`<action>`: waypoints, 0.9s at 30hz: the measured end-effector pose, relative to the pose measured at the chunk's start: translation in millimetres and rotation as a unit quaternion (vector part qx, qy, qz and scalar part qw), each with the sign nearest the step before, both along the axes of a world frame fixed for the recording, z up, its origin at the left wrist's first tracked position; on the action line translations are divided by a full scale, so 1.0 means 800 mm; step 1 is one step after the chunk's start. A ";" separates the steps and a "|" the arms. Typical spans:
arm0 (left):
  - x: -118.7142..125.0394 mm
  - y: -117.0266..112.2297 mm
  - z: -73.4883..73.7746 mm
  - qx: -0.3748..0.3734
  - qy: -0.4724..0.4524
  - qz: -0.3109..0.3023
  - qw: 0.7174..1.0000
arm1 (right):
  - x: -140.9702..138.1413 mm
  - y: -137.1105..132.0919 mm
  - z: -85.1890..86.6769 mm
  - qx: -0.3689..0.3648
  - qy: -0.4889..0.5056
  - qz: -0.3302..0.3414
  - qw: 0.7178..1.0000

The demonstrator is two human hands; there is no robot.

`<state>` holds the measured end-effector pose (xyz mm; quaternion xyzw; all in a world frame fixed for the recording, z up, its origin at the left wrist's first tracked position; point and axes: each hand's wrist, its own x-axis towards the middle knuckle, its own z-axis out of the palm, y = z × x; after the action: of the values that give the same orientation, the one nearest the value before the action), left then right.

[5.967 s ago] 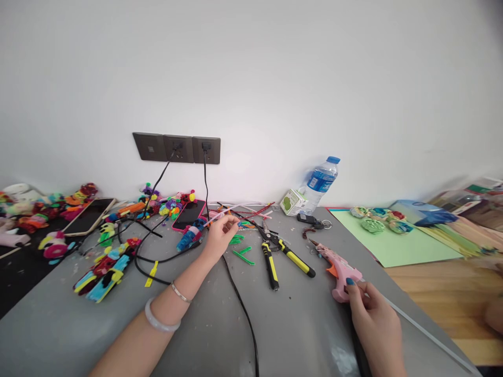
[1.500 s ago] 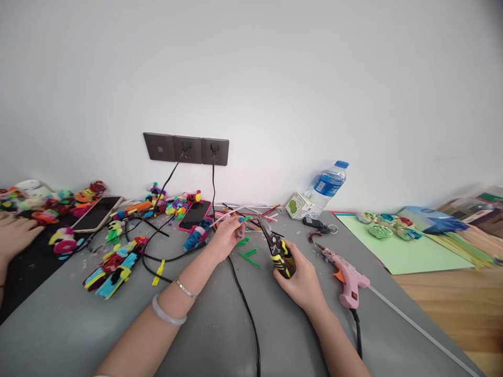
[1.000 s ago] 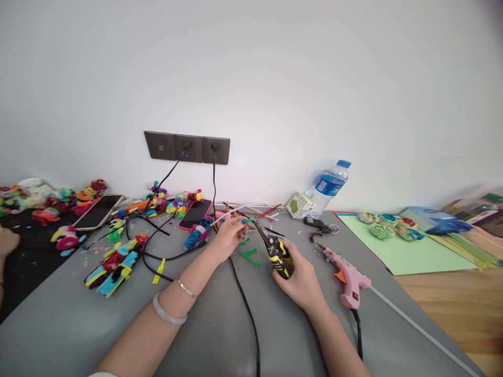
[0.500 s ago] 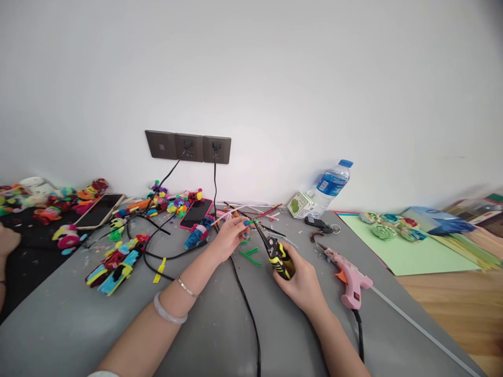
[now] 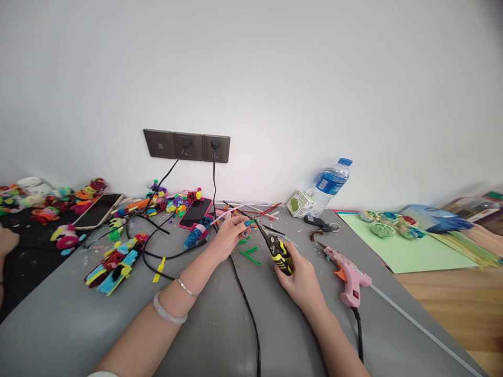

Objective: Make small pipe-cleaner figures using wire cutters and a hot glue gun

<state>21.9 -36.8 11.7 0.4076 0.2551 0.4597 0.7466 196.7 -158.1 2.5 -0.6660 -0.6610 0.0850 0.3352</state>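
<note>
My left hand pinches a short green pipe cleaner between thumb and fingertips, most of it hidden by the fingers. Wrapped around yellow-and-black handles, my right hand grips a pair of pliers. Their dark, narrow jaws point up and left and reach the green piece at my left fingertips. Below the jaws, cut green pipe cleaner pieces lie on the grey table. Behind my left hand is a loose heap of pink, red, black and white pipe cleaners.
A pink glue gun lies to the right, its cord running forward. Behind stand a water bottle and a small box, with keys nearby. Black cables cross the table. Pipe-cleaner figures, phones and another person's hand are at left.
The pliers' handles have come closer together as my right hand squeezes them. My left hand stays in place with the green pipe cleaner.
</note>
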 end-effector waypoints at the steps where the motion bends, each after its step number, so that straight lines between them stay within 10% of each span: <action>1: 0.000 -0.001 0.001 0.003 0.002 0.000 1.000 | 0.000 0.000 0.000 -0.001 -0.004 -0.001 1.000; 27: 0.005 -0.009 0.008 0.017 0.012 0.019 1.000 | -0.001 -0.003 -0.003 0.011 -0.015 -0.029 0.999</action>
<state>25.5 -44.0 17.9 0.4209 0.2637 0.4730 0.7277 196.1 -160.4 -0.2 -0.6821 -0.6476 0.0579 0.3346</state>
